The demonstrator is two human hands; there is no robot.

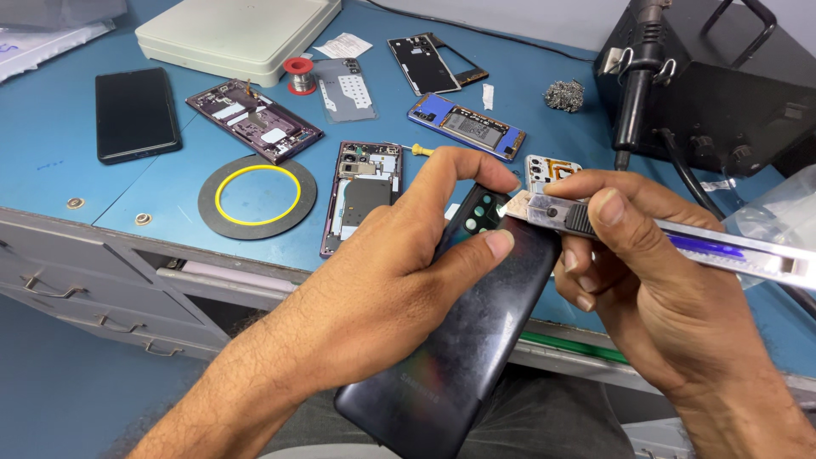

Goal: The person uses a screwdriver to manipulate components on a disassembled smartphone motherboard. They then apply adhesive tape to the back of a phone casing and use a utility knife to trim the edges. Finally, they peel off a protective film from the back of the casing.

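A blue counter spreads beyond both hands, strewn with opened phones and a dark ring. Above its near edge, the left hand is clamped around a black phone, back up, its long axis running from lower left near the wrist up to the camera end at the fingertips. The right hand grips a silver utility knife, blade tip pointing left, touching the phone's camera corner.
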